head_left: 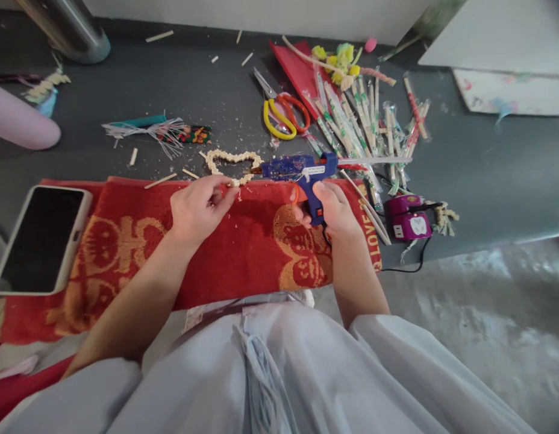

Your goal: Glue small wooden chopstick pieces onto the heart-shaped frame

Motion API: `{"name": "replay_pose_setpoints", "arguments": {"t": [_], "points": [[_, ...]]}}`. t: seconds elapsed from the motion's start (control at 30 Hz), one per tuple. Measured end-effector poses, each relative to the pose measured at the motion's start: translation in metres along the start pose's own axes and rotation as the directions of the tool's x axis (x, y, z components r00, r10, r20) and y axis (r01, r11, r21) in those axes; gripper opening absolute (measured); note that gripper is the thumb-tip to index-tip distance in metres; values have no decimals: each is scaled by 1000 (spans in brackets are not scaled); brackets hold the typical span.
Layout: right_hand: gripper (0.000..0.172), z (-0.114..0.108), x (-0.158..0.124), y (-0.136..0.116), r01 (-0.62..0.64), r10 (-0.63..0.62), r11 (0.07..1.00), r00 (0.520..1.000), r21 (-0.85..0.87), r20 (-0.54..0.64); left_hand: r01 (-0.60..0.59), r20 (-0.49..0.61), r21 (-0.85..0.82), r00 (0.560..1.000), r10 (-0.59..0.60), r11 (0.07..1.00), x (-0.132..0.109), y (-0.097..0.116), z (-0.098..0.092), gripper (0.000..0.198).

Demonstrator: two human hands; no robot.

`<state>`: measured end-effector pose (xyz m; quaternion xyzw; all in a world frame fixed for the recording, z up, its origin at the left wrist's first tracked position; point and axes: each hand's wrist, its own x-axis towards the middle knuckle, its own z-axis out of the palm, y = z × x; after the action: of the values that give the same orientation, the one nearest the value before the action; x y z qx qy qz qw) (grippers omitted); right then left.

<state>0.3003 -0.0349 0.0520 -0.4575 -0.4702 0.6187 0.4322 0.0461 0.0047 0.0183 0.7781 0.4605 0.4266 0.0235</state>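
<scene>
My right hand (336,208) is closed round the grip of a blue glue gun (302,169), a finger on its orange trigger. The gun's nozzle points left at a heart-shaped ring of small pale pieces (232,166) lying on the dark surface. My left hand (200,205) rests on a red and gold towel (243,241), its fingertips pinched at the lower edge of the heart ring. A clear glue stick (374,161) sticks out of the gun's back end.
A phone (42,238) lies on the towel's left end. Yellow and red scissors (282,111), several wrapped wooden sticks (356,117), a red sheet (297,69), a purple device (408,220) with a black cord and scattered stick bits lie beyond.
</scene>
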Motion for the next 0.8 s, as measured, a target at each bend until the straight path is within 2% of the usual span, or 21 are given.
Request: {"name": "replay_pose_setpoints", "arguments": {"t": [0.1, 0.47, 0.8], "points": [[50, 0, -1, -2, -10, 11, 1000, 1000, -30, 20, -2, -8, -42, 1000, 1, 999, 0, 0, 0, 25], [51, 2, 1, -4, -67, 73, 995, 994, -74, 77, 63, 85, -4, 994, -62, 998, 0, 2, -5, 29], [53, 2, 0, -3, -69, 76, 992, 995, -108, 64, 47, 152, 133, 986, -67, 990, 2, 6, -11, 32]]}}
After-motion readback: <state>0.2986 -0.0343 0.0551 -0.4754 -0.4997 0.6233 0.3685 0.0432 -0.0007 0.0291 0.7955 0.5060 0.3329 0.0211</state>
